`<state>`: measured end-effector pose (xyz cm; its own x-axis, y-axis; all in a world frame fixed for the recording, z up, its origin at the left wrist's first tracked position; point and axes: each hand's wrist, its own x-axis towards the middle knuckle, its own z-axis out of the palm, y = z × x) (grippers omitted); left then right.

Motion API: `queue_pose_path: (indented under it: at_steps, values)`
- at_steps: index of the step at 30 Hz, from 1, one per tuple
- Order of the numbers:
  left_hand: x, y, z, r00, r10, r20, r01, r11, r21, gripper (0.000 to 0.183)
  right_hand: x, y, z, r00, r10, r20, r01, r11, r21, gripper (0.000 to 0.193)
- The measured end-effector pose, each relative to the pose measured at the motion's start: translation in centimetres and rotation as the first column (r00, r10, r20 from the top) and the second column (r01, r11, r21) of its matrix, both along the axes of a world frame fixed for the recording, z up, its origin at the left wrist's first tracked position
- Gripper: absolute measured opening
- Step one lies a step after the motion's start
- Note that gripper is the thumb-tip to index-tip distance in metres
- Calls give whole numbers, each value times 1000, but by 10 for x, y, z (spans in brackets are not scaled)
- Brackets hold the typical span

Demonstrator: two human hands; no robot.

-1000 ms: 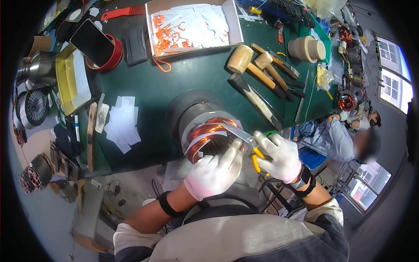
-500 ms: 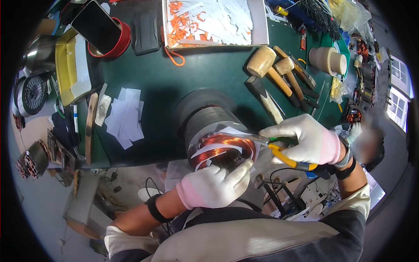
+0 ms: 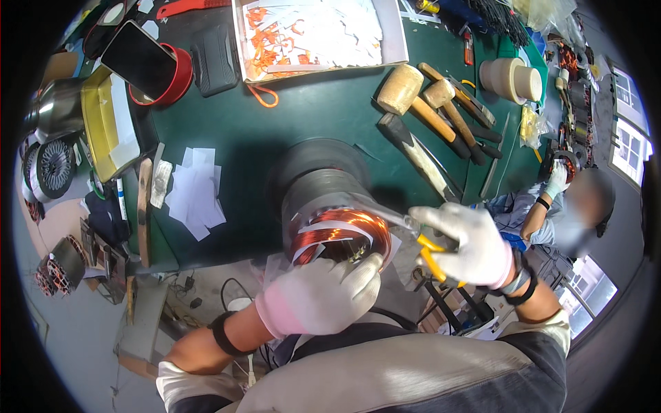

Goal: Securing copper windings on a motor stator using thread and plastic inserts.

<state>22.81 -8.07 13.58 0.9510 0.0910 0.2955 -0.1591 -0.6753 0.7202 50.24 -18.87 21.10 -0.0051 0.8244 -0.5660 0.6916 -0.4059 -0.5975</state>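
Note:
A cylindrical motor stator (image 3: 323, 186) lies on its side at the table's near edge, its open end toward me. Copper windings (image 3: 361, 224) ring that end, with white insulating paper strips between the wires. My left hand (image 3: 323, 292), in a white glove with a pink cuff, grips the lower rim of the winding; its fingertips are partly hidden. In my gloved right hand (image 3: 468, 244) is a plier-like tool (image 3: 432, 258) with spread yellow handles. Its long metal jaws reach left over the winding's upper edge. Whether they touch paper or wire is unclear.
Wooden mallets (image 3: 401, 89) and other hand tools lie right of the stator. White paper strips (image 3: 196, 193) lie to the left. A box of scraps (image 3: 320, 34), a red holder (image 3: 180, 79) with a phone and a yellow box (image 3: 103, 124) stand farther back. A co-worker (image 3: 544, 210) is at right.
The tool's yellow handles have spread wider in my right hand. My view has shifted a little, and the co-worker's arm shows more at right. My left hand keeps to the winding's rim.

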Motion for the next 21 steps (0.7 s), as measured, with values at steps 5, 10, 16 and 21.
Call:
queue_pose_path:
  at_steps: [5,10,16,21]
  values:
    - [3,-28,5,958,273,-85,-277,960,-39,23,-39,-29,-4,914,140,380,-237,946,221,64]
    - [-4,-30,-5,943,328,-62,-327,945,22,18,-54,-35,-2,911,123,394,-211,959,191,65]
    - [-3,-26,-11,960,279,-14,-279,960,14,18,-45,-40,-7,929,124,349,-210,953,217,67]
    - [-2,-22,-16,951,300,69,-300,954,-8,25,-50,-48,-2,935,103,340,-159,977,141,71]
